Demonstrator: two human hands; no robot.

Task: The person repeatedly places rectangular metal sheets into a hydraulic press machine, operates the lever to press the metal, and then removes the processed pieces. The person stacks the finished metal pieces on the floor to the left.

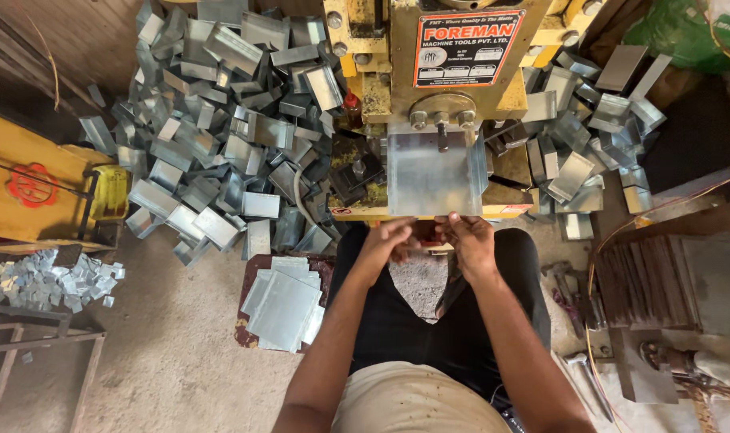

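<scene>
Head view: the metal sheet (433, 172) lies on the yellow press (453, 72) at top centre, and its sharp near edge could cut a finger, or the press could catch one. The right hand (469, 240) pinches this edge. The left hand (389, 239), blurred, curls just below; its grip I cannot tell.
</scene>
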